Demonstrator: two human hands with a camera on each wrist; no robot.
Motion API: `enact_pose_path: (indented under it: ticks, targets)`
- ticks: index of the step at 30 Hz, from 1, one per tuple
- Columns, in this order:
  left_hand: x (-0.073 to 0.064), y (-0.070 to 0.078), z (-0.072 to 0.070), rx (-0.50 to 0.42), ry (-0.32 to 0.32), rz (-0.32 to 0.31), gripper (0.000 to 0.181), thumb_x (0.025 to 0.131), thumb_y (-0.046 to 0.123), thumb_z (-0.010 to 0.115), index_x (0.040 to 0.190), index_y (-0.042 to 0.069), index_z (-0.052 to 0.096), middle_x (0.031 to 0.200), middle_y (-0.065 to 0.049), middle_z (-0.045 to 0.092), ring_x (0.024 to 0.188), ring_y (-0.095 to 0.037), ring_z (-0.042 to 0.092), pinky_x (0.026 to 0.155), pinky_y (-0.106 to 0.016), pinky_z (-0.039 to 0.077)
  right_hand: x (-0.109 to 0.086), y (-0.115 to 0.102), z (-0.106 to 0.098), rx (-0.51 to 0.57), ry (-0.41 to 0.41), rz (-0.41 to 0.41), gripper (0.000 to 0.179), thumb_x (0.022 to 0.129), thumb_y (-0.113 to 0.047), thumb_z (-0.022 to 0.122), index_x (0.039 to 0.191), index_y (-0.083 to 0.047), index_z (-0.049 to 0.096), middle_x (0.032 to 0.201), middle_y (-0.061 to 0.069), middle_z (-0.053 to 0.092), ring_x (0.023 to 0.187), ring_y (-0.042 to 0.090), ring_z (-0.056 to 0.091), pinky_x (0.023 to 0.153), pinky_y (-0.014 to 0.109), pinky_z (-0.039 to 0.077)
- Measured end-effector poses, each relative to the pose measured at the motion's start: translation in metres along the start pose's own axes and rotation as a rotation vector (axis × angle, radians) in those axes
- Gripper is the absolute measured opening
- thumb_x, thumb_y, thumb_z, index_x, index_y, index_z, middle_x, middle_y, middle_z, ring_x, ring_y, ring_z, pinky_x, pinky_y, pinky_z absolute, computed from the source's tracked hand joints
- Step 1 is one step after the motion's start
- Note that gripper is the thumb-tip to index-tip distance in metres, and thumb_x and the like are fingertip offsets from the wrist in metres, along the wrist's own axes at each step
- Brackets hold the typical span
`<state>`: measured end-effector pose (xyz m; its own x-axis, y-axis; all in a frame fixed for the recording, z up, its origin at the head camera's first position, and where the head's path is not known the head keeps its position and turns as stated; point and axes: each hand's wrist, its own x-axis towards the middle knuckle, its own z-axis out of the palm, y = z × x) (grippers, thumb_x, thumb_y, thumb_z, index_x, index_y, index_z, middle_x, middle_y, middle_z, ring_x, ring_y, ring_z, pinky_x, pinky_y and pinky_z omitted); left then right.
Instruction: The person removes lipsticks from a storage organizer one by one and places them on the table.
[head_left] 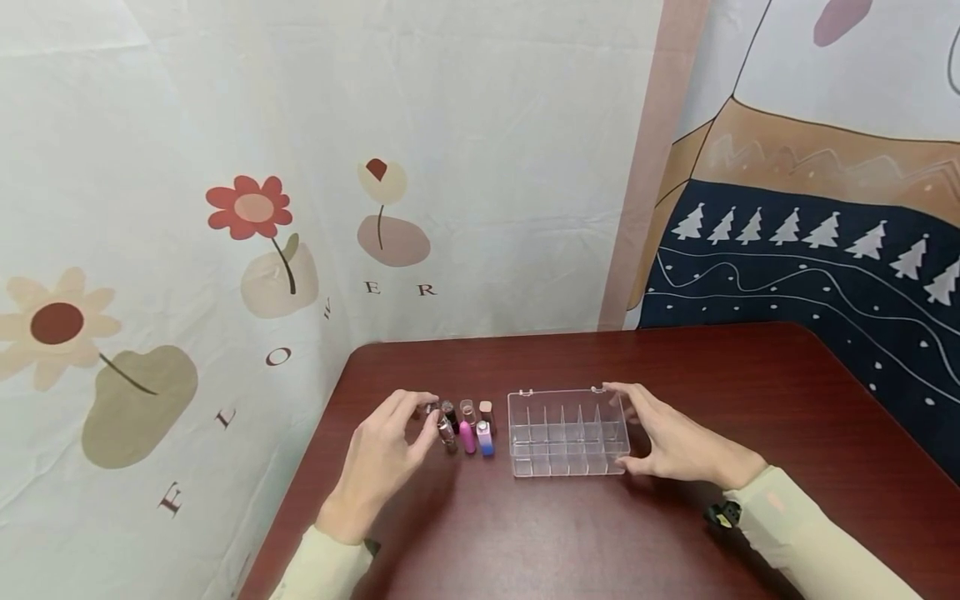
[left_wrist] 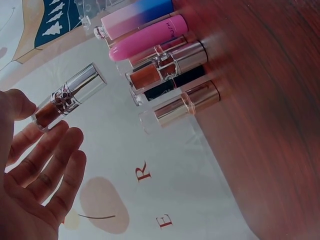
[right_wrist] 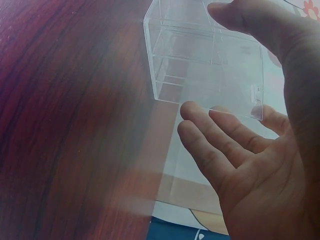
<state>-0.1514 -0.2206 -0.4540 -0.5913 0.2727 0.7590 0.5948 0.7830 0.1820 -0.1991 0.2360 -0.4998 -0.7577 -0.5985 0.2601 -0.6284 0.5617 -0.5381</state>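
Note:
My left hand (head_left: 378, 450) pinches a lip gloss tube (left_wrist: 70, 95) with a silver cap and brownish colour inside, between thumb and fingertips. Close by, several lip products stand upright in two rows. They include a pink tube (left_wrist: 150, 36), a pink-to-blue tube (left_wrist: 135, 19), a similar brown lip gloss (left_wrist: 145, 76), a black tube (left_wrist: 175, 84) and a gold tube (left_wrist: 187, 103) with a clear end. My right hand (head_left: 675, 433) holds the clear divided box (head_left: 567, 465) at its right end, thumb at the front corner and fingers toward the back corner.
The box has small compartments in rows and hinge tabs (head_left: 597, 390) along its back edge. Both stand on a dark red wooden table (head_left: 570, 542). Behind it hang a flower-print cloth (head_left: 487, 167) and a dark cloth with white trees (head_left: 787, 258).

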Motion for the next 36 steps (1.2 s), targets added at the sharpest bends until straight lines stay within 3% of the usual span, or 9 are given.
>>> enact_pose_path:
  ticks: [12,26,36]
  targets:
    - [-0.004,-0.008,-0.005,0.041,-0.046,-0.033,0.021,0.097,0.006,0.087,0.117,0.011,0.082,0.102,-0.003,0.079,0.088,-0.016,0.075,0.07,-0.027,0.061,-0.001,0.002,0.001,-0.003,0.003,-0.003,0.112,0.084,-0.012,0.103,0.174,-0.014,0.037,0.149,0.015,0.063,0.122,0.025,0.079,0.108,0.039,0.069]
    - [-0.006,-0.019,-0.008,0.085,-0.002,-0.007,0.026,0.093,0.001,0.089,0.117,0.008,0.082,0.1,-0.005,0.079,0.082,-0.014,0.075,0.065,-0.026,0.059,0.0,-0.001,-0.001,0.002,-0.005,0.006,0.11,0.084,-0.011,0.102,0.173,-0.007,0.038,0.15,0.015,0.063,0.124,0.026,0.079,0.109,0.04,0.069]
    - [-0.011,-0.023,-0.006,0.124,-0.057,-0.062,0.023,0.096,0.006,0.089,0.118,0.01,0.082,0.102,-0.006,0.08,0.081,-0.015,0.074,0.063,-0.033,0.062,0.0,0.001,0.0,-0.001,-0.004,0.006,0.111,0.084,-0.012,0.103,0.174,-0.008,0.038,0.15,0.015,0.063,0.123,0.026,0.079,0.108,0.04,0.068]
